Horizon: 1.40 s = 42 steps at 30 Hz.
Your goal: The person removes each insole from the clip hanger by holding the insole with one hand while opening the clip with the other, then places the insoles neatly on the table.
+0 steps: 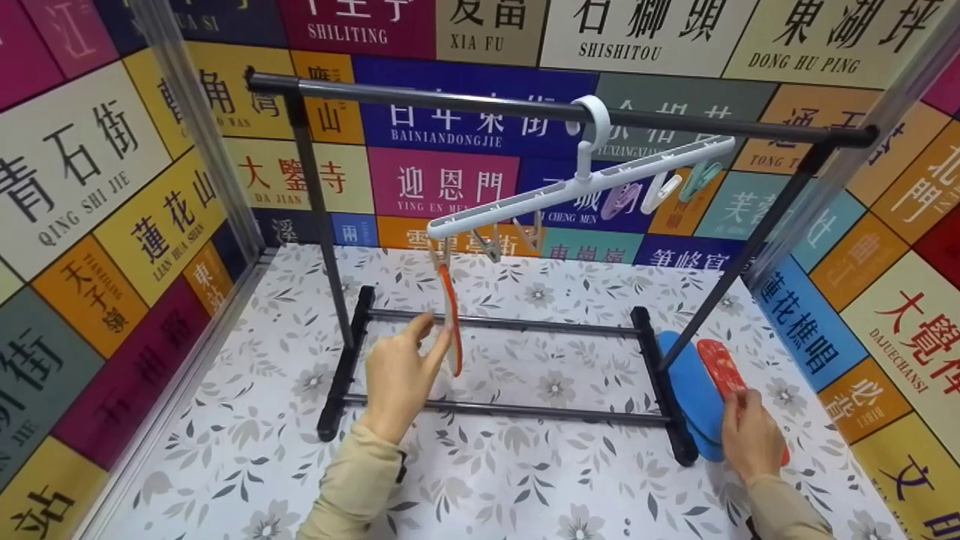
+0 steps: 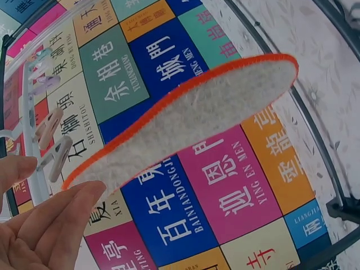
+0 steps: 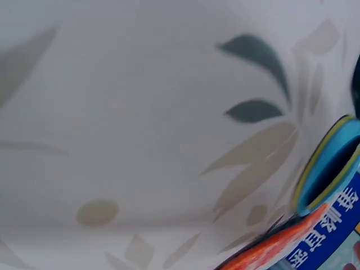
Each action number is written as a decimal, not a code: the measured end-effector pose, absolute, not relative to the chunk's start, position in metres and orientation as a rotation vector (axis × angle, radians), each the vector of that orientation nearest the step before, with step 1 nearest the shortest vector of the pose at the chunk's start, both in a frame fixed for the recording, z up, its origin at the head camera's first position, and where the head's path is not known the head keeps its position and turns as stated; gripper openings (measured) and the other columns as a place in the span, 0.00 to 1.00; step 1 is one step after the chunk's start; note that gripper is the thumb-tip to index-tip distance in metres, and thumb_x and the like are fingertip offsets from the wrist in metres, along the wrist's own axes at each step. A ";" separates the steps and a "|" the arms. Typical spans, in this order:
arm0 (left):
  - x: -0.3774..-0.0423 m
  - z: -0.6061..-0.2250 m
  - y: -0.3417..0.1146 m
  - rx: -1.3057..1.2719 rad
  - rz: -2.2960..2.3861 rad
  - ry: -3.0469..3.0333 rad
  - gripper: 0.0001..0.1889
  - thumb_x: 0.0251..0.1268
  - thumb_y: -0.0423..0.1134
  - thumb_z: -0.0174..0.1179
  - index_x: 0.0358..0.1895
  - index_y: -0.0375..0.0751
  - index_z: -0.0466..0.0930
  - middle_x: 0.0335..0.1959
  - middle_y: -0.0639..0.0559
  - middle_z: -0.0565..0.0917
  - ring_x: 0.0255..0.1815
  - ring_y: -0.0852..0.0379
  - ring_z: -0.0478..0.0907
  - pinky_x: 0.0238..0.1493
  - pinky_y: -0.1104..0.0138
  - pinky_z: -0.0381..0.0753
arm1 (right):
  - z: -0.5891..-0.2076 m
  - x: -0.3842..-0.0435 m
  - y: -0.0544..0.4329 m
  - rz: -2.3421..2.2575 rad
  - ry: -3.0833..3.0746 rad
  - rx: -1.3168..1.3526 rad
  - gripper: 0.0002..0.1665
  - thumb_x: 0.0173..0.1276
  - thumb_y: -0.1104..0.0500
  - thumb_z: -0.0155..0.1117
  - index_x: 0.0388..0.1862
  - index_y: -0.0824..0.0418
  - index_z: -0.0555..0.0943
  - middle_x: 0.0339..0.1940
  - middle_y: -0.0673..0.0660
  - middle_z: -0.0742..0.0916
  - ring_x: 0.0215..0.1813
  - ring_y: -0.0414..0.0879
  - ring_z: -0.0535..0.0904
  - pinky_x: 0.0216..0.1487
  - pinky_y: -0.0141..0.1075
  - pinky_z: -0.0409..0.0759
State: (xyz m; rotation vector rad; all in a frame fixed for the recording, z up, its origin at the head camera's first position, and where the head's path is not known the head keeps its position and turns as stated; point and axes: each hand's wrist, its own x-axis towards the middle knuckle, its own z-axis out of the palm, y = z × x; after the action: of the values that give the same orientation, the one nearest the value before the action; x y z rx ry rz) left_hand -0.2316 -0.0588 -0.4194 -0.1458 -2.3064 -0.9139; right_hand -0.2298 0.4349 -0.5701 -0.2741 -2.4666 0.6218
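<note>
One orange-edged insole [image 1: 455,322] hangs clipped under the hanger [image 1: 525,199] beside our left hand [image 1: 397,379], its fingers unclosed, while our right hand [image 1: 754,435] pinches the red insole [image 1: 721,361] (beside the blue insoles [image 1: 691,382]), which we should grip near the edge, without creasing it

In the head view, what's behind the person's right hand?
A red insole, showing beyond the right hand above and below; its middle is covered. Blue insoles show to its left, by the rack's foot. Anything else directly behind the hand is hidden.
</note>
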 end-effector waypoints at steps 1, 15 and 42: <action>-0.232 -0.418 -0.061 -0.147 -0.903 -2.300 0.18 0.65 0.49 0.65 0.48 0.39 0.87 0.38 0.45 0.90 0.29 0.46 0.88 0.26 0.57 0.82 | -0.570 -0.229 0.431 0.605 -2.420 -0.220 0.12 0.75 0.58 0.52 0.44 0.67 0.76 0.38 0.73 0.87 0.35 0.71 0.81 0.35 0.58 0.75; -0.255 -0.407 -0.079 -0.134 -0.868 -2.207 0.15 0.67 0.47 0.63 0.47 0.39 0.88 0.39 0.46 0.90 0.31 0.42 0.88 0.29 0.52 0.82 | -0.568 -0.254 0.355 0.641 -2.103 0.386 0.05 0.58 0.68 0.65 0.30 0.63 0.87 0.25 0.59 0.89 0.26 0.57 0.84 0.31 0.44 0.76; -0.283 -0.382 -0.074 -0.127 -0.856 -2.260 0.26 0.70 0.54 0.58 0.58 0.35 0.81 0.28 0.34 0.87 0.20 0.40 0.82 0.25 0.51 0.80 | -0.551 -0.285 0.143 0.843 -2.529 0.734 0.55 0.58 0.39 0.73 0.74 0.66 0.64 0.69 0.68 0.75 0.64 0.62 0.77 0.63 0.48 0.76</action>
State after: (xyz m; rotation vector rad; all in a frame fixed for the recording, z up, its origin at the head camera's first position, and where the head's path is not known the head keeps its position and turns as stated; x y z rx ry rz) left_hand -0.2830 -0.0743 -0.3821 -0.1267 -2.2598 -0.8562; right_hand -0.2848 0.1427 -0.5507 0.7345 -2.5287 0.8432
